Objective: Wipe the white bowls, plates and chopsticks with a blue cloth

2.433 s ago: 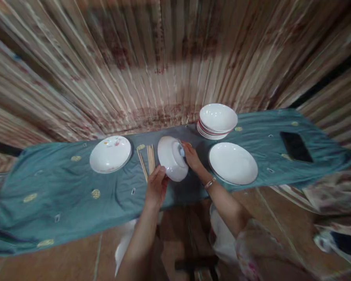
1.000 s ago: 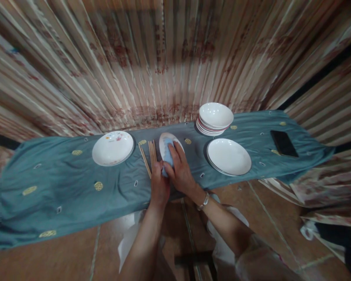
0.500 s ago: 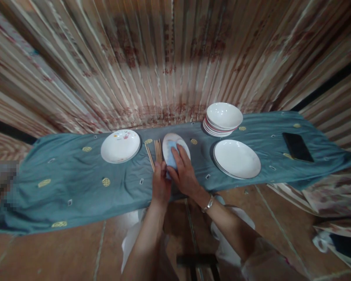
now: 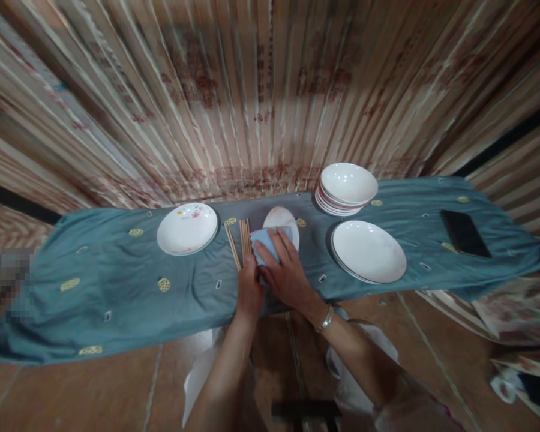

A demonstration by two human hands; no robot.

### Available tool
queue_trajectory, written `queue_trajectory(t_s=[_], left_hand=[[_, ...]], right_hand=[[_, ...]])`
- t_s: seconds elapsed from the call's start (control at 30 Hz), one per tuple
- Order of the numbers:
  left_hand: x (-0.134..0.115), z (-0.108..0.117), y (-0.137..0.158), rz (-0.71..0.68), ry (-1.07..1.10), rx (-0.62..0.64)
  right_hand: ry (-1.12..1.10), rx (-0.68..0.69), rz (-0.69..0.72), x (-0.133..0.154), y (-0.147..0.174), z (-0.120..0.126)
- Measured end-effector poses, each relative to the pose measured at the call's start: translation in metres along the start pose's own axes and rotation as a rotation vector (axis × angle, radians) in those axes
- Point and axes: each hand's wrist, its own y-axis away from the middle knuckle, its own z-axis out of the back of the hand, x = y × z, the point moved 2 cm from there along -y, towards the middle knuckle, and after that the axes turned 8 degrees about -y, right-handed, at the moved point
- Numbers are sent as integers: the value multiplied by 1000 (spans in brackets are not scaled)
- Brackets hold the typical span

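Note:
A white oval plate (image 4: 281, 216) is tilted over the near middle of the table, its lower part covered by a blue cloth (image 4: 261, 239). My left hand (image 4: 251, 292) is closed at the plate's near edge, with the exact finger hold partly hidden. Fingers bent over the cloth, my right hand (image 4: 291, 281) presses it against the plate's face. Just left of the plate lie several wooden chopsticks (image 4: 245, 235), with two set apart at an angle; my left hand is close to their near ends.
Flower-patterned plates (image 4: 186, 230) lie stacked at left on the blue-green tablecloth (image 4: 130, 306). Stacked white bowls (image 4: 348, 185) stand at the back right, with oval plates (image 4: 369, 253) in front. A dark phone-like slab (image 4: 465, 234) lies far right. A curtain (image 4: 234, 120) hangs behind the table.
My right hand and the cloth have shifted down across the plate, baring its upper part. More of the cloth now shows on the left. The view has moved slightly.

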Motion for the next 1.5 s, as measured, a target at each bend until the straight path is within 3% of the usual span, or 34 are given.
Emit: queue_trajectory(t_s=[0.17,0.53,0.93,1.3,1.5], left_hand=[[4,-3,0,-68,-201,76],[11,-1,-1,-173,-376,291],[4,-2,1,-116,-219,240],[-1,1,-2,-54,-133,170],[0,4,-9,-32,-62,117]], right_hand=[[1,-82,-44,-9,-9,15],[-154,-157,-171,-31,-22,29],[-329,-292,-359,-74,-11,0],[-375,-309,-460,-75,17,-25],[-350,-244,-496,-64,31,-31]])
